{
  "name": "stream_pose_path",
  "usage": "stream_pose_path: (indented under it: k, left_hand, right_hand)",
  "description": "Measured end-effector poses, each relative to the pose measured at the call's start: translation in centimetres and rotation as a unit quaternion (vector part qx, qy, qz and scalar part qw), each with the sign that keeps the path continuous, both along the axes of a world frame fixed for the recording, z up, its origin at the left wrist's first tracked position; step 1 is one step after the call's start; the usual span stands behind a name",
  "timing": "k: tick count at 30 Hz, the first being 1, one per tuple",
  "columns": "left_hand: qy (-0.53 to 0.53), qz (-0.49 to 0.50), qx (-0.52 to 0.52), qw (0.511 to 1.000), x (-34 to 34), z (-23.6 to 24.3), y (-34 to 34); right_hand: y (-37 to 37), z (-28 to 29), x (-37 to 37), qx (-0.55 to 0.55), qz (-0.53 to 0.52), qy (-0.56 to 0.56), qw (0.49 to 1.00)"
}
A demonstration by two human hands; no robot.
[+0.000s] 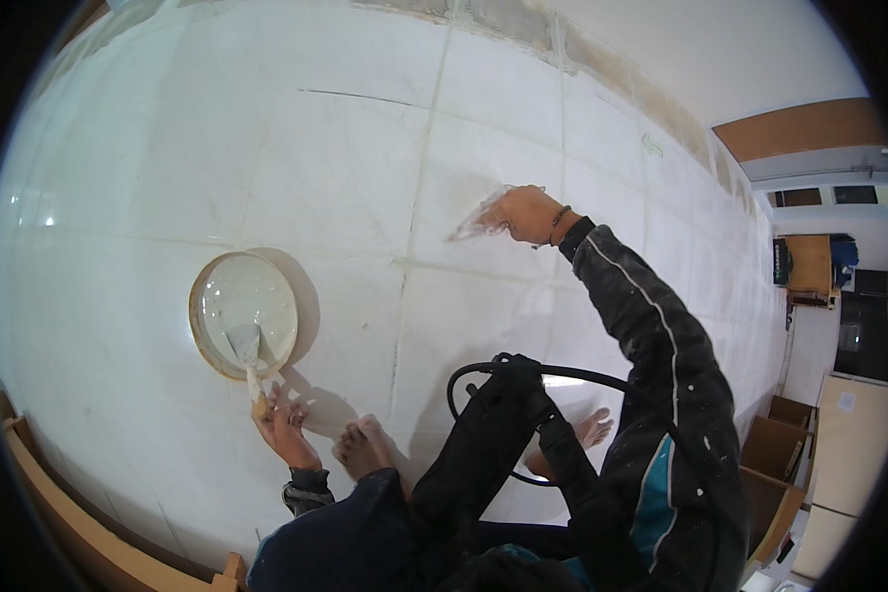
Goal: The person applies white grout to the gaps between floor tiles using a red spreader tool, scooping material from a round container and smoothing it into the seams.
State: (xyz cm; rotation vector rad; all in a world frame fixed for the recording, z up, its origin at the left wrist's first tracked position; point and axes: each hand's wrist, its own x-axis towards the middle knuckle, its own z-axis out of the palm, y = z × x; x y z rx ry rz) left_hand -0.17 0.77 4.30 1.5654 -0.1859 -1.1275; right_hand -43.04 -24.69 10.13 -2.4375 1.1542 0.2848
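Observation:
At the left, a round shallow basin [199,296] with a tan rim and a pale, glossy, wet-looking filling stands on the white tiles. A putty knife [251,367] slants over its near edge, with its blade inside and its smeared handle pointing toward me. My left hand [286,432] is at the handle's end, fingers curled against it. Further out and to the right, my right hand [525,214] is closed on a thin, whitish, see-through piece like crumpled plastic [479,219], low over the tiles. Its exact kind is unclear.
Pale joint lines cross the tiled floor [345,197]. My bare feet [365,446] are near the basin. A black strap and cable [602,375] hang in front of me. Wooden furniture edges the lower left [99,523]; brown shelves [775,449] stand at the right.

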Motion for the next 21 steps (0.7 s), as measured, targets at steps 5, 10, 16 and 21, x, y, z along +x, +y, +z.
stream_pose_path:
  k: [5,10,16,21]
  left_hand:
    - [0.011,-0.034,0.019,0.999,-1.3,0.8,-0.8]
    - [0.037,-0.087,0.011,0.995,-1.0,0.5,-0.7]
    - [0.047,-0.069,-0.004,0.996,-0.9,0.9,-1.1]
    - [0.075,-0.022,-0.002,0.997,-2.6,2.4,-2.7]
  right_hand:
    - [-0.3,-2.7,4.2,-0.131,0.064,-0.088,0.985]
    - [1.1,-6.5,2.7,-0.147,0.108,-0.104,0.978]
    - [1.0,-2.8,1.3,-0.075,0.13,-0.007,0.989]
    - [-3.9,-0.1,4.3,-0.044,-0.199,0.038,0.978]
